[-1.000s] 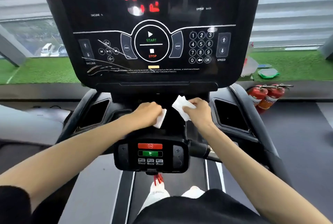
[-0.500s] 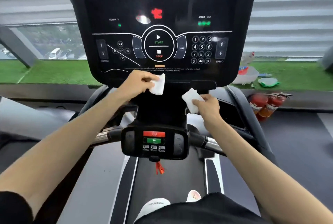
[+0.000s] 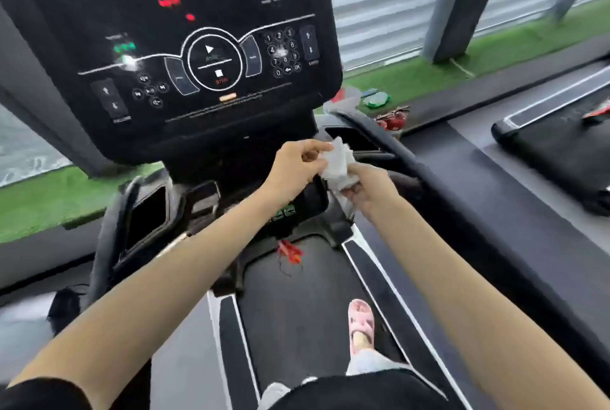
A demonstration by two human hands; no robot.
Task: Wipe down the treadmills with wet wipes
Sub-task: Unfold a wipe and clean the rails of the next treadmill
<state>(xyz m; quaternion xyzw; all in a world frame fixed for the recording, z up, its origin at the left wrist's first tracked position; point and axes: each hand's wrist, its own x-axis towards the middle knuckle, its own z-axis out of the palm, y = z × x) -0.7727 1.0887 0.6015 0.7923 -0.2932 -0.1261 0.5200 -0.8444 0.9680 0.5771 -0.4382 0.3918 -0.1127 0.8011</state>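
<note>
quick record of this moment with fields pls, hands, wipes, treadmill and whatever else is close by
left hand: pinches the wet wipes from the left
right hand: holds the same bundle from below right
wet wipes: white, crumpled together between both hands, apparently not pressed on the machine
console: lit, above and left of the hands
belt: dark, pink slipper on its right part
red safety clip: hangs below the lower panel
second treadmill: to the right
</note>
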